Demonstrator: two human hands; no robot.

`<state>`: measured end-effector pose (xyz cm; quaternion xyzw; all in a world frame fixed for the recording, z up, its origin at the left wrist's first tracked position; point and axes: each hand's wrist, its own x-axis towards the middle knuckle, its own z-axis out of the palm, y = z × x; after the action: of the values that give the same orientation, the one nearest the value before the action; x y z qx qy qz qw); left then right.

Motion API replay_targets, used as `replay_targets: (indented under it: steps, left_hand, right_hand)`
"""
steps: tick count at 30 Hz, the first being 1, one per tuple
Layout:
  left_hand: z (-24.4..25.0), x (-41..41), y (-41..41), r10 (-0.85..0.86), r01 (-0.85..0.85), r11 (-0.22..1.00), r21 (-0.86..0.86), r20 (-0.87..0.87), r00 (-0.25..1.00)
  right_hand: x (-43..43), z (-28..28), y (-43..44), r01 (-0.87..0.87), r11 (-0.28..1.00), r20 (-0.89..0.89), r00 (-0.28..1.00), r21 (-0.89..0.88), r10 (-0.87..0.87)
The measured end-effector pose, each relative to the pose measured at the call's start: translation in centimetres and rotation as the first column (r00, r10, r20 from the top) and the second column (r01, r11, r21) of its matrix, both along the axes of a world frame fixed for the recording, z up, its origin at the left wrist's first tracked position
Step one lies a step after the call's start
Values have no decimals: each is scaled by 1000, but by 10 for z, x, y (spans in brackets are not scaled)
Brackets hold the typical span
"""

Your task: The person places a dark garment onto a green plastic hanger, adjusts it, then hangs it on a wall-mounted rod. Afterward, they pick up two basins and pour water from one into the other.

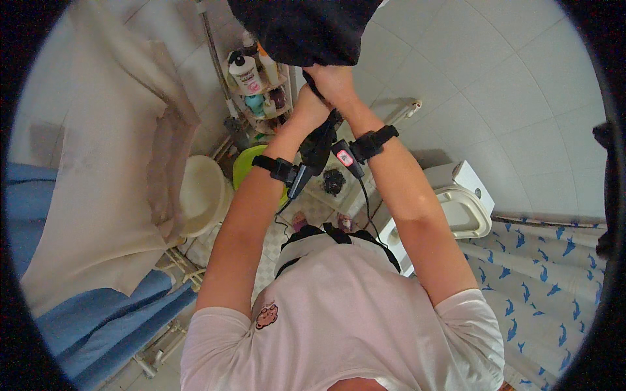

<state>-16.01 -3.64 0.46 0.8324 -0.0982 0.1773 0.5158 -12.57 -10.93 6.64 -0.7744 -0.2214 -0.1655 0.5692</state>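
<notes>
A black cloth item [308, 29], likely a garment, is bunched up before me at the top of the view. My right hand [330, 80] is closed on its lower edge. Just below and to the left, my left hand [312, 108] is closed on a narrower black part of the cloth, and the two hands nearly touch. More black fabric [320, 141] hangs down between my forearms. The fingertips of both hands are largely hidden by the cloth and the backs of the hands. Each wrist carries a black strap with a cabled device.
A corner shelf [266, 88] holds several bottles. Below it stand a bright green basin [249, 159] and a cream basin [201, 195]. Beige cloth [107, 195] hangs at left over blue fabric. A toilet [467, 212] and a dolphin-patterned curtain [543, 283] are at right.
</notes>
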Motion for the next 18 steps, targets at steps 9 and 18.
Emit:
replay_targets:
  steps: [9,18]
  left_hand:
    - [-2,5,15,-18,-15,993,-113,-280,960]
    - [72,-3,19,23,184,702,688,-281,960]
  right_hand:
    - [-7,-16,-28,-245,933,-180,937,265,298]
    - [-13,-38,-61,-447,871,-588,655,206,475]
